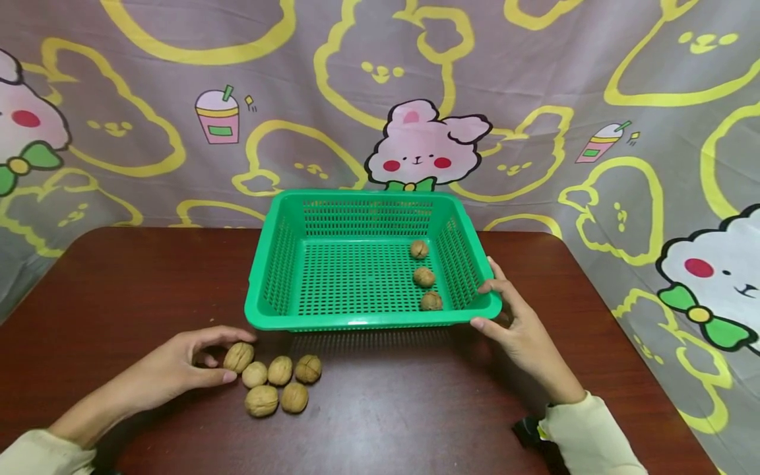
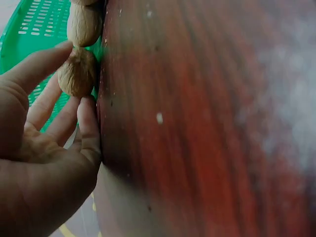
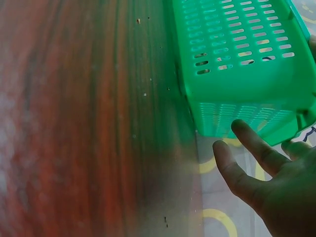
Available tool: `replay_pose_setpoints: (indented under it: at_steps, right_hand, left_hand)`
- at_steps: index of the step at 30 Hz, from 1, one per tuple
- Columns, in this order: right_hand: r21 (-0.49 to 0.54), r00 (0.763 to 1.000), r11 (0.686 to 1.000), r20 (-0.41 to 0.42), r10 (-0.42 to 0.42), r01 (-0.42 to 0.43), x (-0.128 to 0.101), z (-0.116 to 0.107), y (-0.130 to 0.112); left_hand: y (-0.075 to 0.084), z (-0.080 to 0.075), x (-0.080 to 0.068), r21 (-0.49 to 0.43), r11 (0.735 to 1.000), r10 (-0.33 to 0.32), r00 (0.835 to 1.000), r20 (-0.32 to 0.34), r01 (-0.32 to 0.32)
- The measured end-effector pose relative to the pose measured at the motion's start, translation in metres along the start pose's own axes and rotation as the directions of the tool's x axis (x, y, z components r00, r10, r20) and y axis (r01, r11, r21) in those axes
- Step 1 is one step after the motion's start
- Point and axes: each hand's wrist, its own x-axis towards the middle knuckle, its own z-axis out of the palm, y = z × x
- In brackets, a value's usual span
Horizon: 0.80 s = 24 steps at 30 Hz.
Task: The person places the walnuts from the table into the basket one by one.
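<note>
My left hand (image 1: 172, 366) is at the left end of a group of several walnuts on the table, its thumb and fingers around the outermost walnut (image 1: 239, 357). In the left wrist view, thumb and fingertips meet that walnut (image 2: 78, 72) from opposite sides, with another walnut (image 2: 84, 24) right behind it. A green plastic basket (image 1: 368, 321) stands farther back, with three walnuts along its right side, one of them in the near corner (image 1: 431, 301). My right hand (image 1: 522, 330) holds the basket's front right corner, index finger over the rim and thumb at the front.
The brown wooden table (image 1: 404, 409) extends around the basket. Behind it and along the right hangs a grey cloth (image 1: 534, 72) printed with rabbits and cups. A black strap (image 1: 528, 432) shows at the right sleeve.
</note>
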Motion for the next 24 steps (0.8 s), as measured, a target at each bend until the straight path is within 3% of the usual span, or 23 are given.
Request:
replay_pose_setpoints:
  at_steps: [7,12,18,24]
  right_hand:
    - [0.003,1.000,1.000,-0.002,0.000,0.000,0.000,0.000,-0.001]
    - [-0.013,1.000,1.000,-0.002,0.002,-0.002,0.000,0.000,-0.001]
    - [-0.020,1.000,1.000,0.007,0.004,-0.004,0.000,0.000,-0.002]
    - [-0.016,1.000,1.000,0.008,0.006,-0.006,0.000,0.000,-0.001]
  left_hand:
    - [0.004,0.002,-0.003,0.087,0.996,-0.016,0.998,-0.060,0.021]
    - [0.004,-0.005,-0.009,0.079,0.995,-0.056,0.995,-0.083,0.062]
    - [0.006,-0.026,-0.015,0.051,0.990,-0.127,0.985,-0.121,0.134]
    - [0.024,-0.058,-0.010,0.175,0.972,-0.119,0.970,-0.212,0.157]
